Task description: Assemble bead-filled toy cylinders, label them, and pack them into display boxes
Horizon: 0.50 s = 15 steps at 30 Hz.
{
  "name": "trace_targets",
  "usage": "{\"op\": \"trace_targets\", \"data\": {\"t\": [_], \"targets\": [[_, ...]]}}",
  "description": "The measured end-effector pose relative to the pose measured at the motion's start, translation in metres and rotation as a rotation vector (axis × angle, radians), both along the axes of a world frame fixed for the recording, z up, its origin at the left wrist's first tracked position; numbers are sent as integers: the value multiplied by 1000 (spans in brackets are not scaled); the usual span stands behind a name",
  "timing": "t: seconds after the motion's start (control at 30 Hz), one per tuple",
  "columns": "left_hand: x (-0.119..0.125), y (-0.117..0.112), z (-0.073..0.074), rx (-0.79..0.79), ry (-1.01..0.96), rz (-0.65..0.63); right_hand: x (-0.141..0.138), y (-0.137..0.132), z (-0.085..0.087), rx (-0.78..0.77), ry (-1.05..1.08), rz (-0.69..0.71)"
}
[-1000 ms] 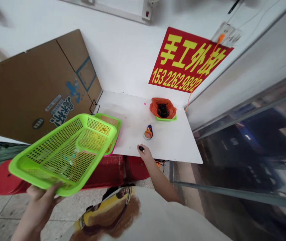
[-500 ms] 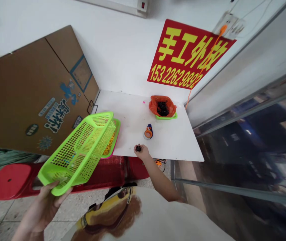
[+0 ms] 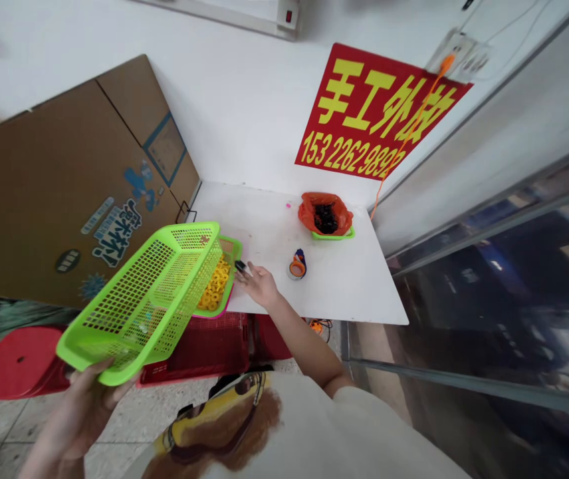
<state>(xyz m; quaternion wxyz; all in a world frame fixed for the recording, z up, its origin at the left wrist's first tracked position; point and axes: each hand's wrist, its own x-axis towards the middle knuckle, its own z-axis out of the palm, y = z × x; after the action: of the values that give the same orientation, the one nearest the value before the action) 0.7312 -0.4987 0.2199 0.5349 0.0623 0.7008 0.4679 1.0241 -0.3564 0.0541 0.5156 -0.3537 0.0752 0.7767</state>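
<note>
My left hand (image 3: 82, 412) gripped the near rim of a tilted green mesh basket (image 3: 147, 299), held over the worktop (image 3: 334, 279) edge. My right hand (image 3: 259, 283) pinched a small black part (image 3: 240, 266), too small to identify. The red sign (image 3: 374, 113) read "手工外放 153 2262 9892", its last digits partly covered by an orange cord.

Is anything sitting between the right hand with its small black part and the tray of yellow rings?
Nothing visible. The right hand holds the small black part just right of the tray of yellow rings, with only bare table between them. The green basket, held tilted by the left hand, overlaps the tray's left side.
</note>
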Motion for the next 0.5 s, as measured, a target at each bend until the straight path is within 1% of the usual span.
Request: {"op": "trace_targets", "data": {"t": [0.07,0.1,0.13,0.2,0.27,0.33,0.4,0.5], "targets": [[2,2,-1,-4,13,-6,-8,13,13,47,28,65],[2,3,-2,-11,18,-10,-9,17,16,56,36,93],[2,4,-4,-19,18,-18,-10,19,17,58,39,115],[0,4,-7,-20,25,-32,-4,16,13,40,34,133],[-1,3,-9,-11,27,-40,9,6,2,-3,16,116],[-1,3,-7,-16,27,-38,30,-9,-14,-67,-13,62],[0,3,-4,-33,28,-42,57,-26,-31,-141,-52,-24],[2,5,-1,-57,45,-69,108,-45,-52,-242,-127,-187]]}}
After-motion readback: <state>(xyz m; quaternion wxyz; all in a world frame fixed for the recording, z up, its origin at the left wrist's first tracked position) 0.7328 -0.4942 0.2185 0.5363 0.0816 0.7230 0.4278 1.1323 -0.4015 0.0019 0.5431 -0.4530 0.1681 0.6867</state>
